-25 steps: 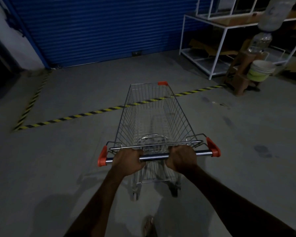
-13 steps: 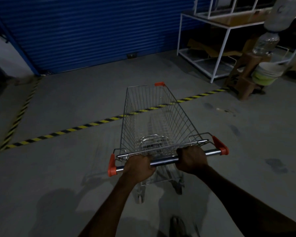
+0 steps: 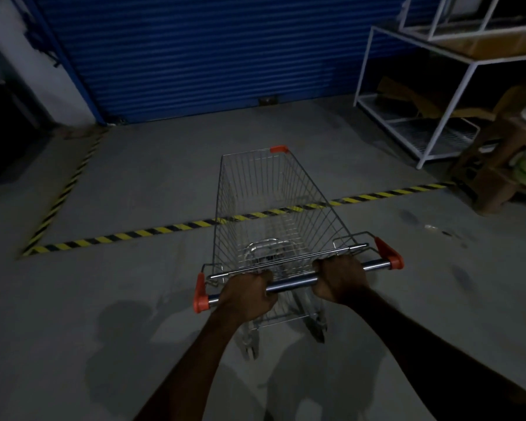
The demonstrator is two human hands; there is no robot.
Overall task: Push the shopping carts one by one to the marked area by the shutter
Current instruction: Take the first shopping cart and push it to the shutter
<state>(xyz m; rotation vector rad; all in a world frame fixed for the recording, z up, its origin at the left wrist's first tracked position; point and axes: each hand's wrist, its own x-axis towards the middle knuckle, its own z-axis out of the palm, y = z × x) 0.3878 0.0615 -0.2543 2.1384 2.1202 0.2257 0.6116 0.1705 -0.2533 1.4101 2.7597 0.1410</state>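
Before the shutter [image 3: 210,50], left hand [image 3: 246,294] and right hand [image 3: 340,278] grip the handle [image 3: 292,284] of the shopping cart [image 3: 312,192].

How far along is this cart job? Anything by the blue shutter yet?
No parked cart shows inside the striped tape by the shutter. In hand: the left hand and right hand grip the handle bar of a shopping cart, whose nose appears to overhang the tape line. Left: roll it fully inside, then fetch other carts, none in view.
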